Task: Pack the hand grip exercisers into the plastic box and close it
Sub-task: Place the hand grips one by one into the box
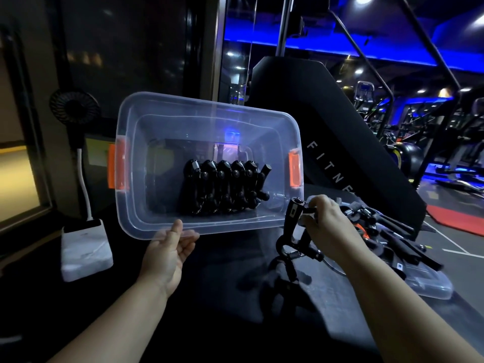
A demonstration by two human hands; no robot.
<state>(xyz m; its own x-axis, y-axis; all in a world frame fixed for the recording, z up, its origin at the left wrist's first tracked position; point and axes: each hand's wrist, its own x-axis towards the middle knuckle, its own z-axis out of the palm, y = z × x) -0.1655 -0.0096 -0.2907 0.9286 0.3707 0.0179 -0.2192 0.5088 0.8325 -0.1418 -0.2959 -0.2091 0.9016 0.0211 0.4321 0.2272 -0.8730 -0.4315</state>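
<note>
A clear plastic box (pixel 146 205) with orange latches is tipped up so its open side faces me. My left hand (pixel 170 250) holds its near rim, thumb on top. Several black hand grip exercisers (pixel 222 187) stand in a row inside, along the lower wall. My right hand (pixel 327 226) grips one black exerciser (pixel 294 226) by a handle, just below the box's right corner. A pile of more exercisers (pixel 379 231) lies to the right, partly on the clear lid (pixel 432 286).
A black fan (pixel 74 108) on a white stand with a white base (pixel 86 247) stands at the left. A large black fitness machine (pixel 340 142) rises behind the box. The dark table surface (pixel 222 297) spreads below my hands.
</note>
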